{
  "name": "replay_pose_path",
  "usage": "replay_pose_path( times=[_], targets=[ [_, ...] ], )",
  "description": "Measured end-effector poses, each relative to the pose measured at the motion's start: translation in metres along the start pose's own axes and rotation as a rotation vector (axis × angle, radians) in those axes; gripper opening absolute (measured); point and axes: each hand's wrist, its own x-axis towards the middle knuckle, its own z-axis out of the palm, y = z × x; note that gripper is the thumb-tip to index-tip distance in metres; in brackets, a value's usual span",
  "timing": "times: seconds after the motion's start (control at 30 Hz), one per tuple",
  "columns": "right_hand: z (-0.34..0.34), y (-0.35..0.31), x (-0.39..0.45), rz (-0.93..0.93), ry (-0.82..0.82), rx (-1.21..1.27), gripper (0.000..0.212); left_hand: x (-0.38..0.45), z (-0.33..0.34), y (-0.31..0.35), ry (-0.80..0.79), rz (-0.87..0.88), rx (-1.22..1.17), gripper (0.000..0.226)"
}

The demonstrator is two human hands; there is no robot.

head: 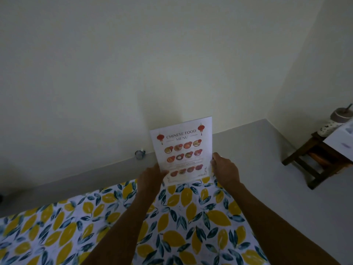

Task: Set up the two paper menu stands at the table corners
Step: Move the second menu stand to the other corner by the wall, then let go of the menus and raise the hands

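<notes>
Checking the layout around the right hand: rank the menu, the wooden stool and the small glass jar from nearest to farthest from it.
1. Menu: held at its right edge by the right hand.
2. Glass jar: on the floor by the wall, left of the menu.
3. Wooden stool: far right, on the floor.

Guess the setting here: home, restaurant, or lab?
Probably a plain room at home staged as a dining table, not a real restaurant. Both hands hold a paper menu upright at the corner of a table with a lemon-print cloth, bare walls, and a wooden stool with clutter.
</notes>
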Motion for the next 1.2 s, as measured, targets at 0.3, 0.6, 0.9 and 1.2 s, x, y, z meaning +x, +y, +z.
replay_pose_path(
  times=[0.3, 0.6, 0.9, 1.2],
  targets=[
    [0.004, 0.008, 0.008, -0.035, -0.049, -0.013, 0.031, 0.004, 0.012, 0.001, -0.007, -0.103, -0.182, 0.064],
    [-0.019, 0.001, -0.005, 0.068, -0.144, -0.222, 0.061, -0.011, 0.0, -0.002, 0.02, -0.057, -0.051, 0.076],
    [-0.1, -0.023, -0.028, 0.168, -0.218, -0.335, 0.087, -0.028, -0.067, -0.02, 0.119, 0.014, 0.217, 0.103],
    [-0.215, -0.124, -0.074, 0.167, -0.069, -0.304, 0.092, -0.071, -0.211, -0.028, 0.271, 0.073, 0.23, 0.099]
  ],
)
